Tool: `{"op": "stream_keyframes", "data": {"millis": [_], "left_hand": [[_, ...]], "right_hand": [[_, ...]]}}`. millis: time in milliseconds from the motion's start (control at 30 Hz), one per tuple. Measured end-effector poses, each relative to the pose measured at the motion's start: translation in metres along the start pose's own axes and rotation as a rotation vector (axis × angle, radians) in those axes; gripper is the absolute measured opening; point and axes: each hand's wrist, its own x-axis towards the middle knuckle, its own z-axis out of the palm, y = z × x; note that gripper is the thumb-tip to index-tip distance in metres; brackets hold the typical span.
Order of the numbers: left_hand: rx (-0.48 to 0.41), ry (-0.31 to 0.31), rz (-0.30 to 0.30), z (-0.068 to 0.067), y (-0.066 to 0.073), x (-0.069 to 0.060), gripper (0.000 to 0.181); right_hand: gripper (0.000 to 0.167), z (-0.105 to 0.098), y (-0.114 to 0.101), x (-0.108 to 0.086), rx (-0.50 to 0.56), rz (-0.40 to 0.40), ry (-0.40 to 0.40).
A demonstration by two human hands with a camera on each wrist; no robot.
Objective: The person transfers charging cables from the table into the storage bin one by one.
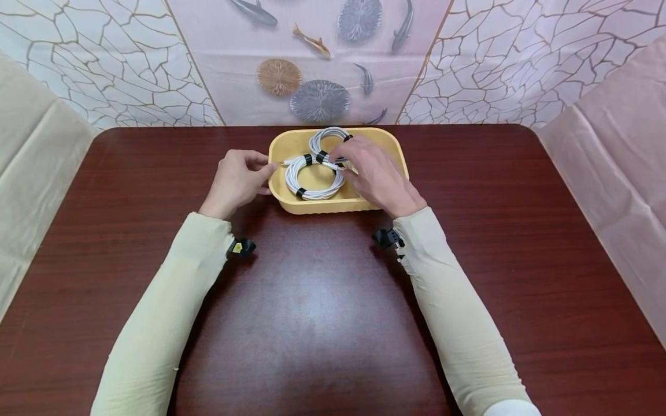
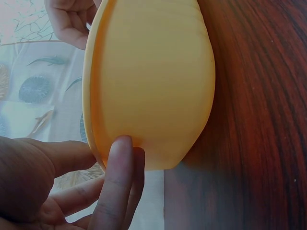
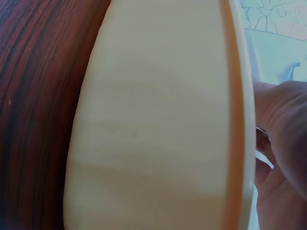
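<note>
A yellow plastic tub [image 1: 333, 204] with rounded corners stands near the far edge of the table. Inside it lie two coils of white cable bound with black straps. The nearer coil [image 1: 312, 195] rests flat on the left, and the farther coil [image 1: 325, 133] partly overlaps it. My left hand [image 1: 236, 176] grips the tub's left rim, its fingers against the outer wall in the left wrist view. Reaching over the right half, my right hand [image 1: 376, 173] pinches cable where the coils meet. The tub's wall [image 3: 153, 115] hides those fingertips in the right wrist view.
The tub rests on a dark red-brown wooden table [image 1: 312, 323]. Behind the table's far edge hangs a patterned cloth [image 1: 229, 69] with fish and round shapes. Pale cloth [image 1: 614, 156] borders the right side. Each wrist wears a small black device.
</note>
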Motion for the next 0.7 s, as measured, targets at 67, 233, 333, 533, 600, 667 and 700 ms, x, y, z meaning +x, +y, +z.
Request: {"op": "stream_keyframes", "data": {"millis": [67,233,333,533,600,667,700], "left_hand": [[0.000,-0.002,-0.002,0.000,0.000,0.000,0.034],[-0.005,0.000,-0.006,0.000,-0.001,0.001,0.033],[-0.006,0.003,-0.004,0.000,-0.001,0.002,0.033],[0.000,0.004,-0.006,-0.001,-0.001,0.002,0.033],[0.000,0.005,-0.008,-0.001,-0.001,0.002,0.032],[-0.003,0.005,-0.008,-0.001,-0.002,0.003,0.032],[-0.005,0.005,-0.009,-0.001,-0.002,0.003,0.032]], "right_hand": [[0.025,0.001,0.000,0.001,0.000,-0.004,-0.010],[0.025,0.002,-0.001,0.003,0.002,-0.011,-0.026],[0.026,0.002,-0.002,0.005,0.003,-0.029,-0.035],[0.027,0.005,-0.005,0.010,-0.003,-0.060,-0.078],[0.027,0.007,-0.006,0.011,-0.013,-0.053,-0.093],[0.027,0.008,-0.007,0.011,-0.029,-0.043,-0.108],[0.026,0.009,-0.008,0.011,-0.031,-0.038,-0.115]]}}
